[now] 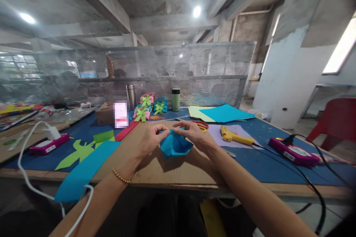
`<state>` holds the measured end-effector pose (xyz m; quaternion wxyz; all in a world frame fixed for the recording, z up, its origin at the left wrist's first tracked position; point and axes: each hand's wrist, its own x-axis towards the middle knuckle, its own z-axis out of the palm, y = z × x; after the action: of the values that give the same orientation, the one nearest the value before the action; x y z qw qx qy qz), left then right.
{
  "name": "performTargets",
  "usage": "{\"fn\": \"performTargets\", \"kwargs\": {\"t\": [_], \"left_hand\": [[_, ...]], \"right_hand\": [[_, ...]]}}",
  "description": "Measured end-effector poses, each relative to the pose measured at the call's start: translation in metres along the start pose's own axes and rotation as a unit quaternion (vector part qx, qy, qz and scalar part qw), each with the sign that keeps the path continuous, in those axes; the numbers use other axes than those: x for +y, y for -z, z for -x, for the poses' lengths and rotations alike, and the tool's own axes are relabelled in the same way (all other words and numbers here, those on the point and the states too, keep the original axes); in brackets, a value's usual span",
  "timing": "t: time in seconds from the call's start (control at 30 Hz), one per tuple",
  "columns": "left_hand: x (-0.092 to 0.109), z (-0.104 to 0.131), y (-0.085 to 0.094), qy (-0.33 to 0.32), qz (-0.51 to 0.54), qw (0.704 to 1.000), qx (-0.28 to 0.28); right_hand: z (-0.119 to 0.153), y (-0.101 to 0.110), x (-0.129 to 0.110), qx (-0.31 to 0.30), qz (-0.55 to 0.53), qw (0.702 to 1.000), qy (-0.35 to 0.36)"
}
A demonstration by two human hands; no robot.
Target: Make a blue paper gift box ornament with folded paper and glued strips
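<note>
A folded blue paper piece (pixel 175 145), shaped like a small open pouch, hangs between my hands above a cardboard sheet (pixel 150 174). My left hand (pixel 155 137) pinches its upper left edge between thumb and fingers. On the upper right edge, my right hand (pixel 191 133) is closed with thumb and fingers pressed together. Just behind the right hand lie scissors (pixel 202 125) with red and yellow handles, partly hidden. A yellow glue gun (pixel 235 136) rests on a lilac paper sheet (pixel 214 133) to the right. A blue paper strip (pixel 89 168) lies beside my left forearm.
Finished paper pouches with green bows (pixel 144 107) stand at the back, near a green bottle (pixel 175 100) and a steel flask (pixel 130 96). Blue sheets (pixel 226 113) lie back right. Purple power strips (pixel 293 151) with cords sit at both sides. Green paper cutouts (pixel 78 152) lie left.
</note>
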<state>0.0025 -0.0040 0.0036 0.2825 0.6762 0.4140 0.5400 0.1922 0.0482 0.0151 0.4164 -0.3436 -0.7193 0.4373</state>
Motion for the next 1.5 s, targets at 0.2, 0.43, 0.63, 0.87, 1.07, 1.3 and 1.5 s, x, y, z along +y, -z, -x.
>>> {"fn": "performTargets", "kwargs": {"t": [0.2,0.43,0.63,0.87,1.07,1.3,1.5], "left_hand": [[0.001,0.000,0.001,0.019,0.001,0.999,-0.032],[0.003,0.000,0.004,0.019,-0.018,1.000,0.007],[-0.004,-0.003,0.004,-0.008,-0.047,0.999,0.002],[-0.001,-0.001,0.000,0.002,-0.020,0.999,-0.033],[-0.001,0.001,0.000,0.014,-0.006,1.000,-0.014],[0.003,-0.001,0.004,0.013,-0.038,0.999,0.000],[-0.003,0.001,0.001,0.020,-0.012,0.998,-0.051]], "right_hand": [[0.001,0.000,-0.005,0.005,0.037,0.998,0.042],[-0.001,0.004,-0.001,0.020,0.047,0.997,0.049],[-0.001,0.006,-0.001,0.018,0.029,0.999,0.040],[0.001,0.001,-0.002,-0.010,0.044,0.998,0.044],[0.001,-0.001,-0.004,-0.031,0.011,0.999,0.042],[-0.002,0.009,0.000,-0.033,0.030,0.998,0.034],[-0.002,0.003,0.001,-0.048,0.041,0.996,0.060]]}}
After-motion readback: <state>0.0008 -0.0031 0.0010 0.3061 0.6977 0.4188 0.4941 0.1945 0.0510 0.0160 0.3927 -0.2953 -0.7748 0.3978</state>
